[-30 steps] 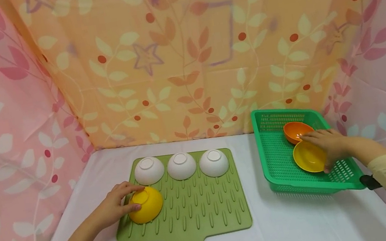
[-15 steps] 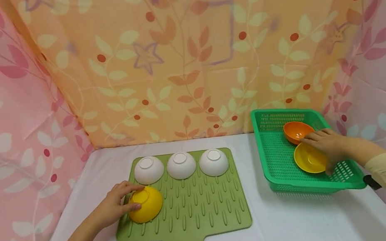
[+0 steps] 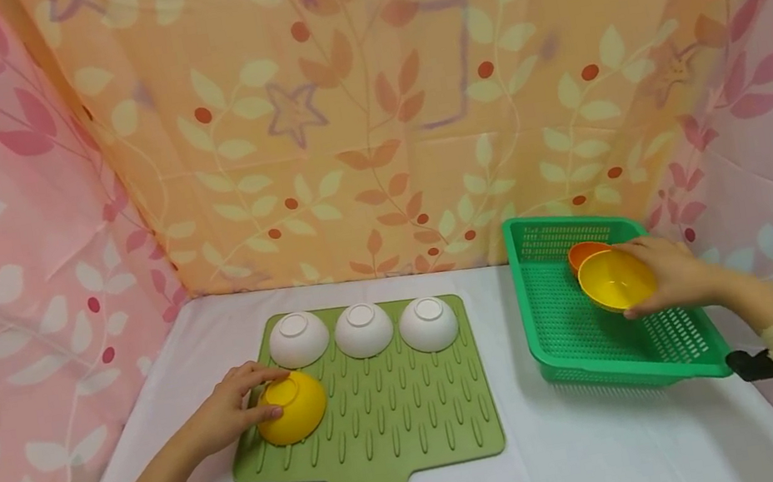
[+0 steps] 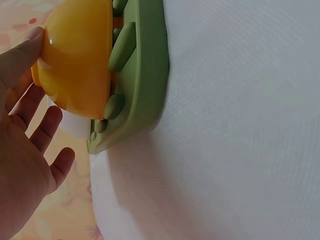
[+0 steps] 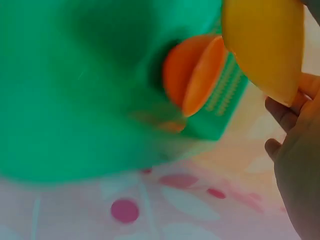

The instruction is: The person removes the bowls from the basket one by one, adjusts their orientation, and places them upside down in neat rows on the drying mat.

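Observation:
My left hand (image 3: 234, 408) holds an upside-down yellow bowl (image 3: 299, 409) by its foot, thumb on one side and fingers on the other. That bowl sits at the left front of a green drying mat (image 3: 416, 430); in the left wrist view, the yellow bowl (image 4: 77, 55) has its rim down on the mat's ridges. At the right, a second yellow bowl (image 3: 613, 283) is gripped at its rim by my right hand (image 3: 676, 275), lifted and tilted over the green basket (image 3: 553, 362). An orange bowl (image 3: 583, 254) lies in the basket, partly hidden behind it.
Three white bowls, left (image 3: 299, 341), middle (image 3: 364, 332) and right (image 3: 429, 325), stand upside down along the mat's back edge. A white cloth (image 3: 529, 471) covers the table. Patterned curtains (image 3: 366, 109) close off the back and both sides.
My right hand has taken the second yellow bowl by its rim and raised it off the basket floor, so it now overlaps the orange bowl. The left hand stays on its bowl.

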`<state>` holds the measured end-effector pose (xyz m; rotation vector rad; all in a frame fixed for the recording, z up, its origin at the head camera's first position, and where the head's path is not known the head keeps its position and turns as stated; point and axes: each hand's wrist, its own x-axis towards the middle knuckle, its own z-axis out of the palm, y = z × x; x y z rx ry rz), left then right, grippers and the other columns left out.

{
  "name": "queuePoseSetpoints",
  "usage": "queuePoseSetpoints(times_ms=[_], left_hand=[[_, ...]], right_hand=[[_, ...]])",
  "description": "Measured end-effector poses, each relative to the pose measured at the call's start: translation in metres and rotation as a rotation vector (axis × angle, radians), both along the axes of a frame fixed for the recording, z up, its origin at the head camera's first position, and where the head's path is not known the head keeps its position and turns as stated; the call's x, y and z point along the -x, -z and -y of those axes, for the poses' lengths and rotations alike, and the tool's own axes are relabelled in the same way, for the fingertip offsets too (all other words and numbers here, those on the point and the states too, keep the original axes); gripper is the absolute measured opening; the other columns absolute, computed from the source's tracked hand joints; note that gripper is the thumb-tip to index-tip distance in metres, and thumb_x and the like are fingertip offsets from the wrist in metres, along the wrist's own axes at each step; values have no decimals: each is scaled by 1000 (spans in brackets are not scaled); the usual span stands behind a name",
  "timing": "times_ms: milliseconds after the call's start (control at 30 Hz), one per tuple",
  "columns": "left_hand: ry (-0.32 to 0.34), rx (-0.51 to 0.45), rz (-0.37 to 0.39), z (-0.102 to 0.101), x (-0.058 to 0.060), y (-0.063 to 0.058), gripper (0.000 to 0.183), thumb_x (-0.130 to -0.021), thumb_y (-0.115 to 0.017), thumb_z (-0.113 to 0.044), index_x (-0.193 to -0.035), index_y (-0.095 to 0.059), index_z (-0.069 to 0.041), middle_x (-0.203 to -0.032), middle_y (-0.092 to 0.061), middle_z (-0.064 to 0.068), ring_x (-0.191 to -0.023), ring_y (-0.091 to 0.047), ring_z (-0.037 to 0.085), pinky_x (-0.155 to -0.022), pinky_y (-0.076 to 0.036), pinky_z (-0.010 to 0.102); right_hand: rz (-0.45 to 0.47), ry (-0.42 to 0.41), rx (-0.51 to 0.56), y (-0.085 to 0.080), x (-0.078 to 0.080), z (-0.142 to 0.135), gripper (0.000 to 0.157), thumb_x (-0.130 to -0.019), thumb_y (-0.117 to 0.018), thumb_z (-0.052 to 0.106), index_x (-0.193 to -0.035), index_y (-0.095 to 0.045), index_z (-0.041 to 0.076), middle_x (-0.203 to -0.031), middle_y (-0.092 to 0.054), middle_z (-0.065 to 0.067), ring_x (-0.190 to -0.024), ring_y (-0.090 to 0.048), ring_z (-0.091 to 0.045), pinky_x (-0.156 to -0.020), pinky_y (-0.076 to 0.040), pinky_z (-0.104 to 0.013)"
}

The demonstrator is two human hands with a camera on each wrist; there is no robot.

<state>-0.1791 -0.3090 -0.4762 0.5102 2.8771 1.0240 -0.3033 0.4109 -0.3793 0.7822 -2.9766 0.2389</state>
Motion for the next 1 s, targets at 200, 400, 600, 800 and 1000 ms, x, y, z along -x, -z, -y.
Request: queuePoseSetpoints(times_ms=[200,400,600,800,1000], left_hand=[[-21,2,13,0,-3,-2,52,-86,-81,-44,-133,-67,-30,-128,-61,-6,-124,-47,29,-102,-39,66],[-54,23,11,-1,-8,-4,52,-86,-81,-42,-135,-66,-30,-132,-62,-5,-128,-47,32,-102,-33,68],[-78,48,-11,-6,-12,-9,52,-86,-82,-37,-134,-66,-25,-131,-64,-3,-127,-48,33,-99,-31,61],[-86,69,-40,-13,-14,-10,52,-86,-83,-32,-134,-66,-22,-130,-64,-1,-126,-48,34,-98,-31,62],[-97,69,-59,-18,-16,-10,52,-86,-84,-28,-134,-66,-19,-131,-64,1,-123,-49,32,-96,-32,59]], right_hand=[[-11,31,160,-26,-22,27,112,-68,-92,50,-153,-38,0,-145,-43,-29,-129,-35,-52,-99,-26,-79],[-6,126,293,-43,-54,71,116,-70,-92,50,-159,-31,6,-153,-34,-27,-133,-29,-53,-94,-35,-80],[-75,121,377,-39,-81,117,115,-68,-93,49,-158,-35,7,-147,-40,-24,-130,-33,-47,-92,-41,-72],[-95,58,423,-17,-100,161,116,-62,-96,49,-155,-40,6,-141,-45,-20,-131,-35,-44,-98,-37,-69],[-54,18,441,4,-115,201,119,-58,-96,56,-154,-43,11,-140,-46,-10,-131,-36,-35,-98,-41,-62]])
